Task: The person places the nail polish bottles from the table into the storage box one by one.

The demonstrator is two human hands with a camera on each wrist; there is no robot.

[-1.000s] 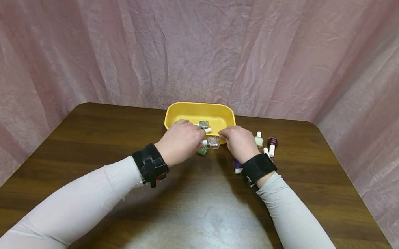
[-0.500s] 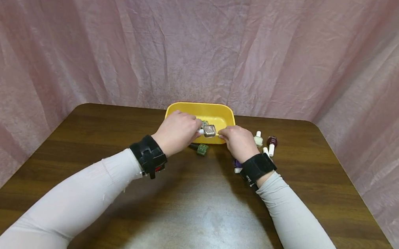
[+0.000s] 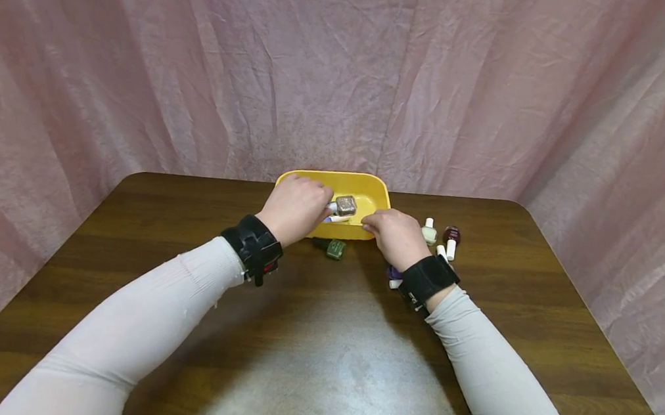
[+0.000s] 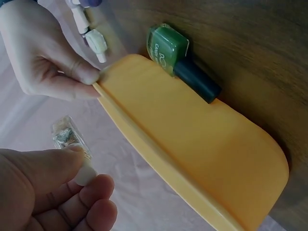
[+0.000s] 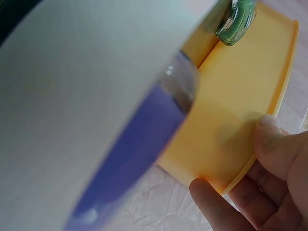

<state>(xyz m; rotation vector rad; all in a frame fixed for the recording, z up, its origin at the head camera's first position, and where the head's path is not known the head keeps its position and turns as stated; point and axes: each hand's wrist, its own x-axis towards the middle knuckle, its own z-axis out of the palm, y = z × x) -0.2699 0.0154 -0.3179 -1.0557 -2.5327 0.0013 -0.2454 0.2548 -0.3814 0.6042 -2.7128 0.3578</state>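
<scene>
My left hand (image 3: 297, 205) pinches a glittery nail polish bottle (image 3: 346, 205) by its white cap, over the inside of a yellow plastic bin (image 3: 360, 182). In the left wrist view, thumb and fingers close on the cap of that nail polish (image 4: 63, 134), apart from the bin. My right hand (image 3: 397, 235) grips the bin's near rim at its right end; the right wrist view shows the thumb on the outer wall (image 5: 226, 110). Inside the bin, a white cap (image 3: 341, 218) shows; other contents are partly hidden by my left hand.
A green nail polish bottle (image 3: 335, 249) with a black cap lies against the bin's near side. A purple bottle (image 3: 394, 272) is beside my right wrist. Pale (image 3: 429, 234) and dark red (image 3: 452, 234) bottles lie farther right. A pink curtain (image 3: 320, 70) hangs behind the table.
My left hand has lifted the glittery nail polish from in front of the bin and carried it up and away from me, over the bin. My right hand stays on the rim.
</scene>
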